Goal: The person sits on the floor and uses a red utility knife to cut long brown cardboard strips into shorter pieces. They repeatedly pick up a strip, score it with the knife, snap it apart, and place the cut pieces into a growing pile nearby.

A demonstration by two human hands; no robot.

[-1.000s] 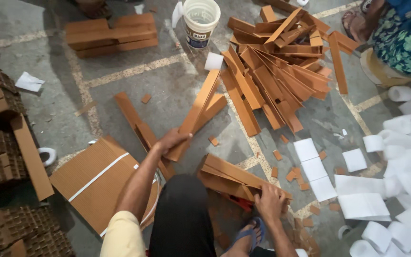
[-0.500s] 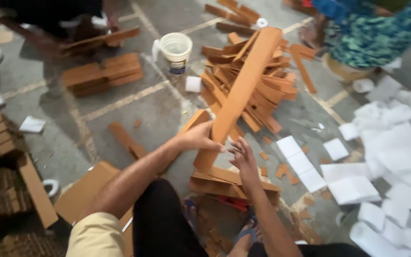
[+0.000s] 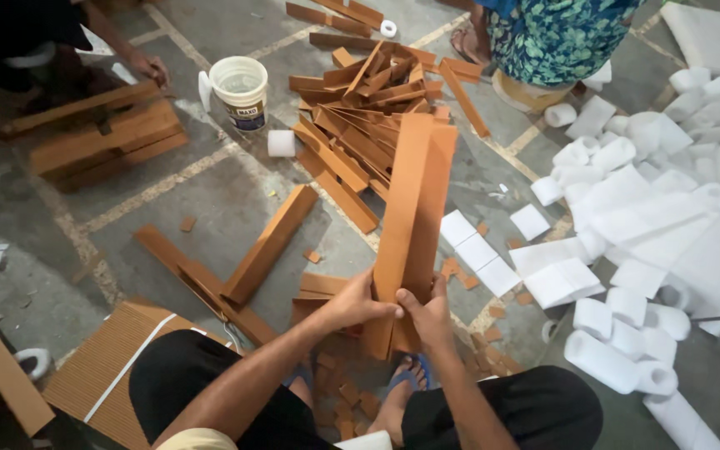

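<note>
Both my hands grip the near end of two long orange-brown cardboard strips held together, pointing away from me over the floor. My left hand clasps them from the left side, my right hand from the right and below. Their near ends rest among a low stack of similar strips in front of my knees. A big heap of the same strips lies further out.
A white bucket and a small white roll stand on the tiled floor. White foam rolls and slabs crowd the right. Another person's hand works at a strip stack upper left; a seated person is at top.
My right hand joined my left on the strips and both lifted them upright. The view swung left and down, bringing the other person's stack into sight.
</note>
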